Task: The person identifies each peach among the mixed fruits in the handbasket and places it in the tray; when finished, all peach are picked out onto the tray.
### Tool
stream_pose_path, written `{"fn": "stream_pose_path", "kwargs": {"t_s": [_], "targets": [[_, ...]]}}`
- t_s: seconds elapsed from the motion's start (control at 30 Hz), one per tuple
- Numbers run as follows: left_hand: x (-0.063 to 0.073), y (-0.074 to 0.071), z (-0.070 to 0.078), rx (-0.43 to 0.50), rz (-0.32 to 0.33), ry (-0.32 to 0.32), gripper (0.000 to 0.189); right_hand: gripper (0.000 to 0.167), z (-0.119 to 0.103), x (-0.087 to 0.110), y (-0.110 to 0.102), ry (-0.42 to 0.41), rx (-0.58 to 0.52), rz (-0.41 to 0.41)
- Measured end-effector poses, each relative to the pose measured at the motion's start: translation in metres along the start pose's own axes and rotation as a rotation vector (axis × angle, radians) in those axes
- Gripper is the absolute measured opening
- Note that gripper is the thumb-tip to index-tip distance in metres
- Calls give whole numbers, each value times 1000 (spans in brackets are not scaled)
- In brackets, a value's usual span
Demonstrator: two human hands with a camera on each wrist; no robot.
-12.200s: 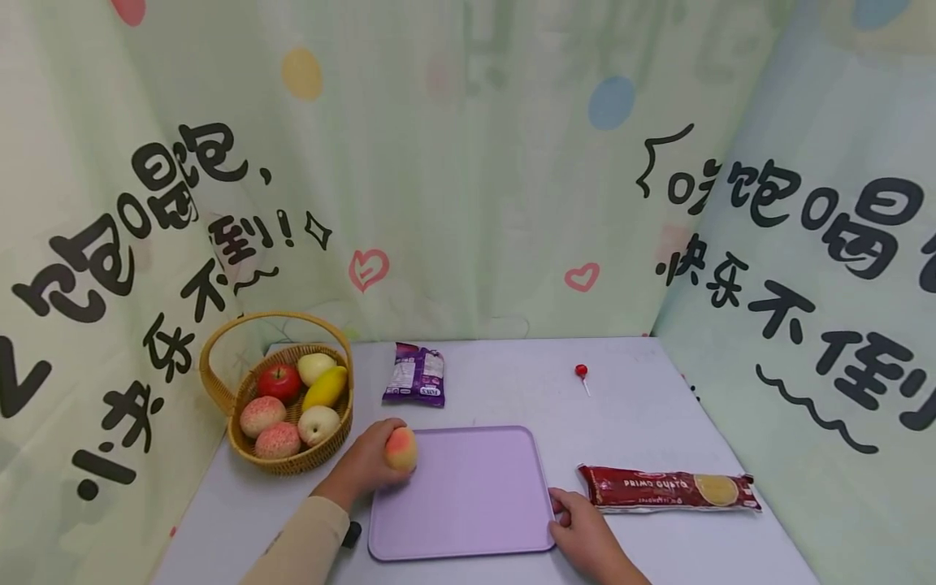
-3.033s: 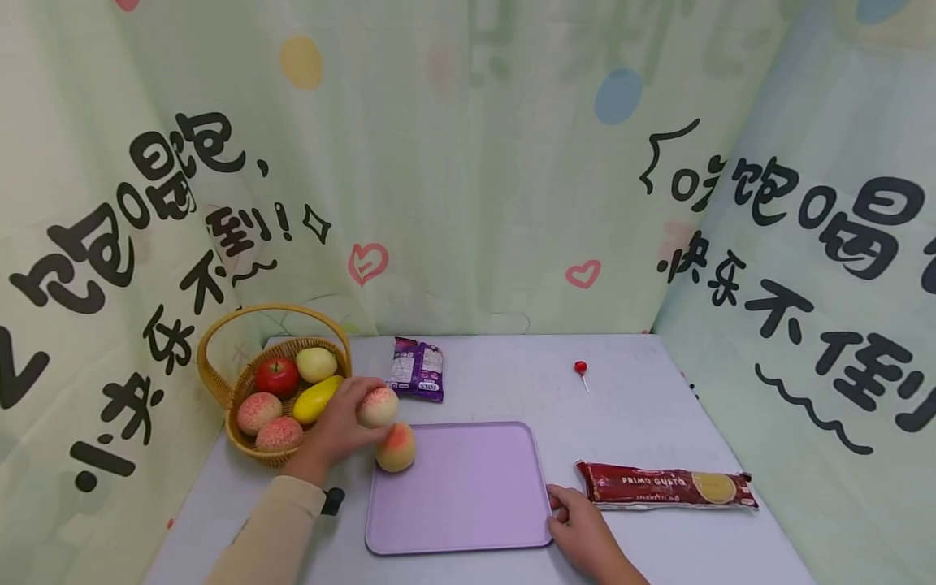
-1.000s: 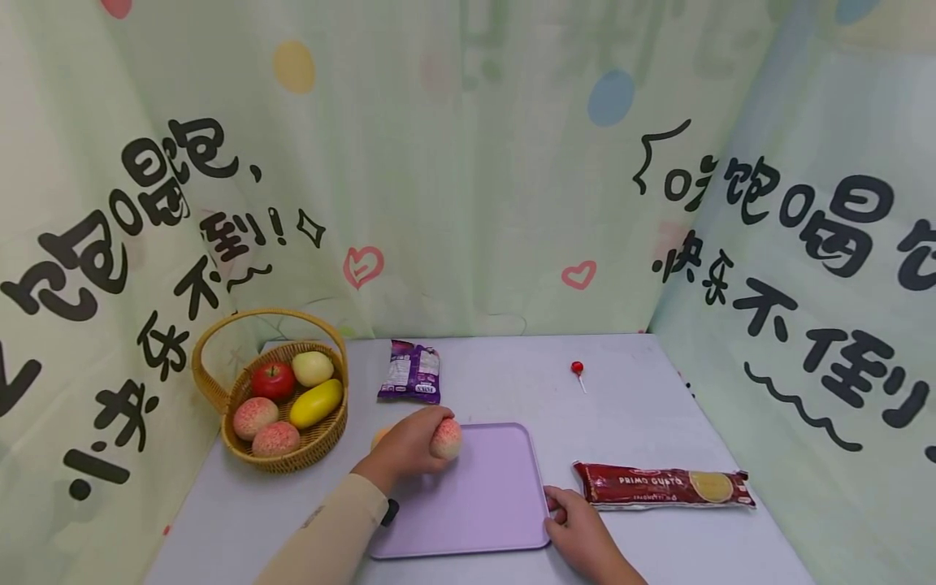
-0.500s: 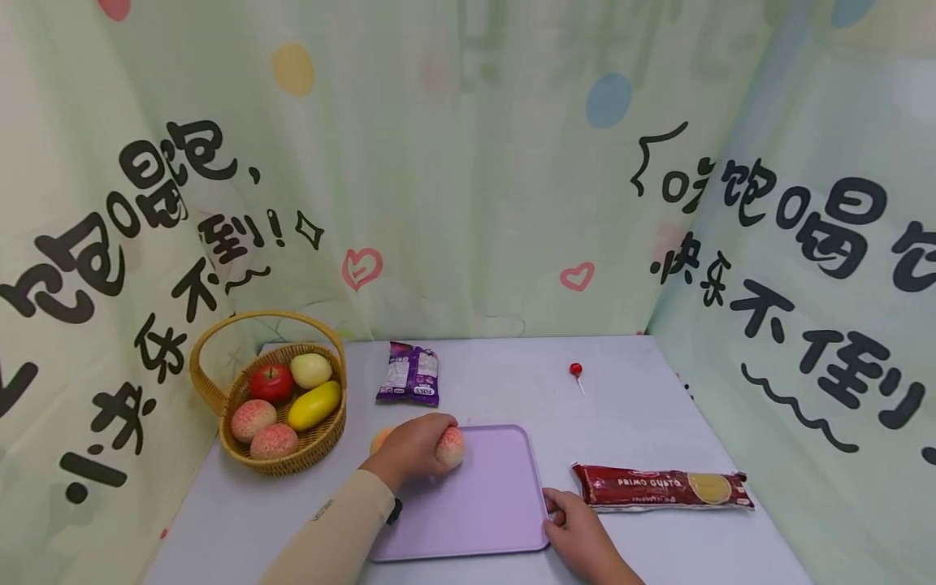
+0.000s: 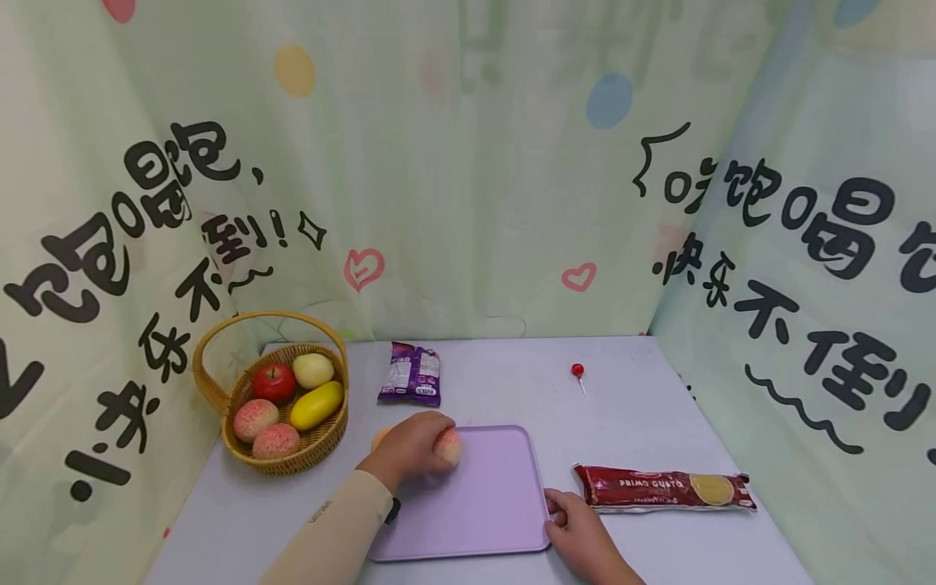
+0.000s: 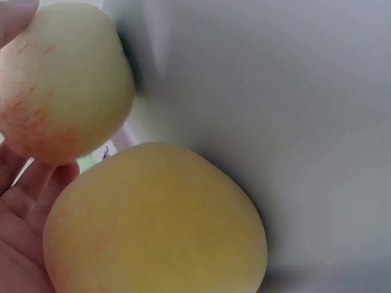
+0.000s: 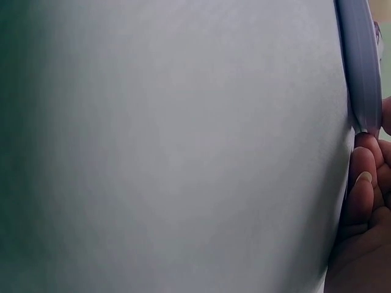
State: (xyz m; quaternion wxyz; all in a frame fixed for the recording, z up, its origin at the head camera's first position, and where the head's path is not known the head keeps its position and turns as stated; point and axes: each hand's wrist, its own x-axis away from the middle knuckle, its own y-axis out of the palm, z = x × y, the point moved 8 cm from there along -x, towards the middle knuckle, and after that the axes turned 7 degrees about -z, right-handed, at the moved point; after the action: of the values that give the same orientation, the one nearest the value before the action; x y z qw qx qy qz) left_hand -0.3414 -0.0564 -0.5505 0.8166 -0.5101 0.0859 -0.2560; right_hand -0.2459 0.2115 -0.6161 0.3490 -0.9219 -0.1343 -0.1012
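My left hand [image 5: 411,445] grips a pale peach with pink speckles [image 5: 448,448] low at the back left of the lilac tray [image 5: 486,504]. In the left wrist view the thumb lies on top of this pale peach [image 6: 67,85] and fingers show under it. A yellow-orange peach [image 5: 379,438] sits at the tray's back left corner, mostly hidden behind the left hand; it looms large as the yellow peach [image 6: 159,226] in the left wrist view. At the tray's right edge my right hand [image 5: 585,532] pinches the rim [image 7: 361,73], its fingers curled.
A wicker basket [image 5: 329,435] at the left holds a red apple [image 5: 274,383], a yellow mango-like fruit [image 5: 317,405] and several other fruits. Behind the tray lies a purple snack bag [image 5: 411,375]. A red lollipop [image 5: 578,370] and a red spaghetti packet [image 5: 643,487] lie to the right.
The yellow-orange peach was let go on the tray. My left hand then took the pale peach from the basket and carried it right. Over the last half second little moved; the right hand stayed.
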Motion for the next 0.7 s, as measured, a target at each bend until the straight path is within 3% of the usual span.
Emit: {"fn": "stream_pose_path", "kwargs": {"t_s": [0.43,0.7], "targets": [[1,-1,0,-25,-15,-18,56,50,2,-2,1,2,2,-3],[7,-7,2,-64,-7,21,54,50,1,-1,0,1,-1,1]]}}
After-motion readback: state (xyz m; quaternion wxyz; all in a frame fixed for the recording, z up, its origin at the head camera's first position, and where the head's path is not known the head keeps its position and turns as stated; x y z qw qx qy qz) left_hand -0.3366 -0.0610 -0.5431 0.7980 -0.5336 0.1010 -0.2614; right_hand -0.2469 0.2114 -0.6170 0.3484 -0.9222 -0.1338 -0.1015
